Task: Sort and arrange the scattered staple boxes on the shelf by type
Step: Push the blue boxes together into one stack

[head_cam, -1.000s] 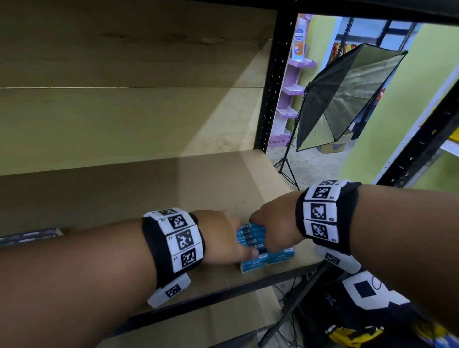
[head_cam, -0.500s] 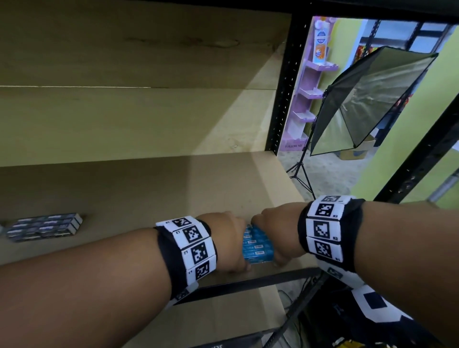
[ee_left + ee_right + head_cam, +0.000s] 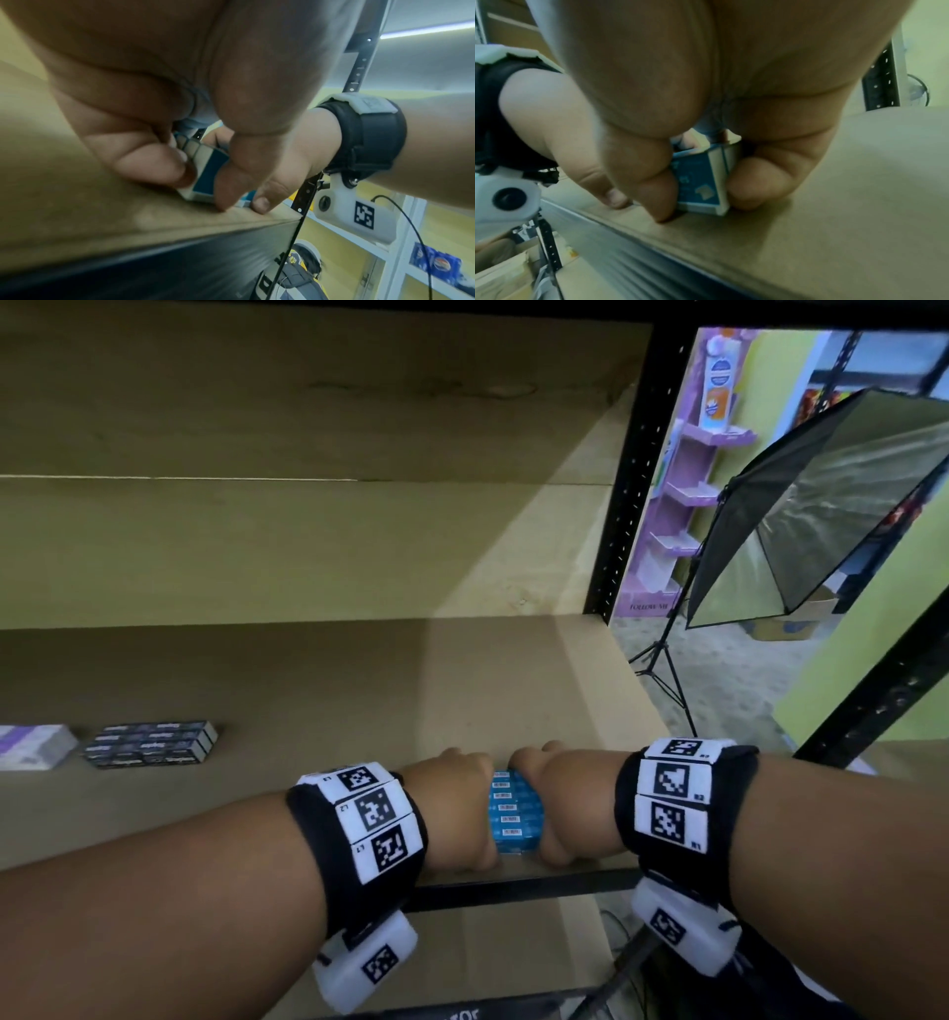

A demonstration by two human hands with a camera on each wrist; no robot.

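Note:
A row of several blue staple boxes (image 3: 515, 811) stands on edge near the front right of the brown shelf board (image 3: 318, 690). My left hand (image 3: 452, 814) grips the row's left end and my right hand (image 3: 557, 809) grips its right end, squeezing the boxes together. In the left wrist view the thumb and fingers curl round the blue boxes (image 3: 208, 172). The right wrist view shows thumb and fingers clamping the end box (image 3: 700, 182). A block of black staple boxes (image 3: 151, 743) lies flat at the shelf's left, beside a purple-and-white box (image 3: 31, 746).
The shelf's black front rail (image 3: 513, 891) runs just below my hands. A black upright post (image 3: 629, 469) marks the shelf's right end. Beyond it stand a softbox light on a tripod (image 3: 801, 516) and a purple display stand (image 3: 688, 474).
The loose blue boxes have been gathered into one tight row between both hands. The view has swung left, bringing the black and purple boxes into sight.

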